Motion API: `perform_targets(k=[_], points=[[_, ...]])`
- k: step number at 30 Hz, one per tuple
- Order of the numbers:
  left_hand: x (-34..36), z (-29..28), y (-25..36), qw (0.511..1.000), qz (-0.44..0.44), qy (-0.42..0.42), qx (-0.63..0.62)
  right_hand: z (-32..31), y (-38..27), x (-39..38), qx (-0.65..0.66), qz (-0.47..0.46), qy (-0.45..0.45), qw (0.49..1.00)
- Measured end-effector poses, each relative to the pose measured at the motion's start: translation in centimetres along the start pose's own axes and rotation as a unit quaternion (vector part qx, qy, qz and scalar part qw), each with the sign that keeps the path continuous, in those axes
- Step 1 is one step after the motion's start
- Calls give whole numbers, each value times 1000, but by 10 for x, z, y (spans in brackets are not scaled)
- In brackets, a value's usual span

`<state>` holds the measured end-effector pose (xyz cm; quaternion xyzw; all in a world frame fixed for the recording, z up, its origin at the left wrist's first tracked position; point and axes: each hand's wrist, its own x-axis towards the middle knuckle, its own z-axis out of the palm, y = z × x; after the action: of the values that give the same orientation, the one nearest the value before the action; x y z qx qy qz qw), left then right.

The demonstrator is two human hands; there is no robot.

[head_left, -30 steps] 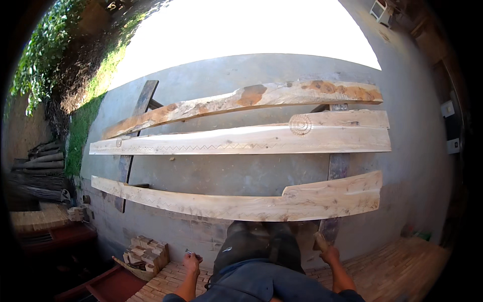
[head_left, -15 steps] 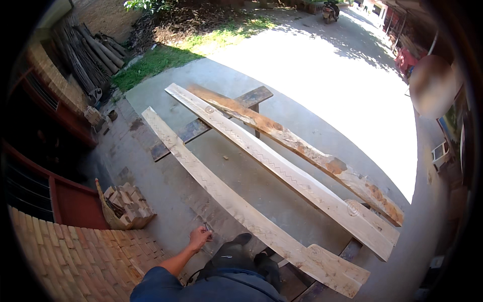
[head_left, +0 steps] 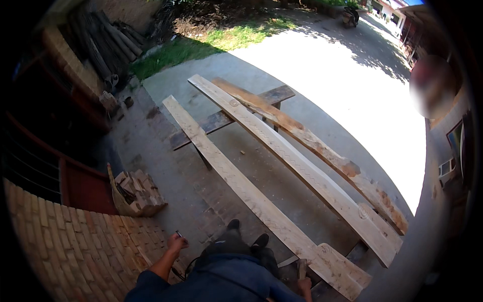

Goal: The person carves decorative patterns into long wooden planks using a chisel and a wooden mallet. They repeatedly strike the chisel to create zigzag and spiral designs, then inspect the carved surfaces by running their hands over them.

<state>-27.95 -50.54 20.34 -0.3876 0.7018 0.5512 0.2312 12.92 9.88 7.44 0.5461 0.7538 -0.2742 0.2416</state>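
My left hand (head_left: 176, 244) is closed around a slim dark tool (head_left: 178, 233) with a pale end, too small to name. It hangs beside my body, away from the boards. Low on the right, my right hand (head_left: 304, 286) grips a short wooden piece (head_left: 302, 269), held upright by the near board's edge; its lower part is hidden in the hand. The near board (head_left: 236, 186) is long and pale, with a marked zigzag line and a wider end close to my right hand. A second pale board (head_left: 287, 156) bears a similar zigzag and round spiral shapes.
A rough-edged brown slab (head_left: 312, 138) lies beyond the pale boards. A dark wooden trestle (head_left: 216, 122) supports their far ends. On the left are a brick wall (head_left: 85, 246), a stack of wood blocks (head_left: 143, 194) and leaning poles (head_left: 108, 43). A motorbike (head_left: 350, 17) stands far off.
My right hand has come into view at the lower right with the short wooden piece. My left hand has moved left and down, still holding the slim tool. The view has shifted.
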Motion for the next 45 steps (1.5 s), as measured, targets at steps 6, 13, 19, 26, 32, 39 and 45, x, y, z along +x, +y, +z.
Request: perform_targets(k=[6, 13, 19, 26, 32, 39, 45], points=[[56, -26, -18, 997, -36, -39, -60, -34, -73, -15, -30, 60, -101, 993], [141, -53, 29, 997, 3, -54, -61, 5, -192, -70, -108, 104, -58, 987], [230, -79, 117, 996, 53, -27, -68, 38, -313, -93, -61, 32, -79, 995], [275, -48, 259, 988, 113, -72, -79, 64, -385, -93, 6, 37, -102, 994], [266, -1, 353, 989, 128, -71, 21, 65, -480, -59, 152, 55, -144, 976], [334, 96, 458, 956, 223, -177, 67, 12, -627, -62, 320, 60, -150, 934], [429, 263, 584, 897, 351, -264, 58, 20, -686, -75, 458, 74, 4, 886]])
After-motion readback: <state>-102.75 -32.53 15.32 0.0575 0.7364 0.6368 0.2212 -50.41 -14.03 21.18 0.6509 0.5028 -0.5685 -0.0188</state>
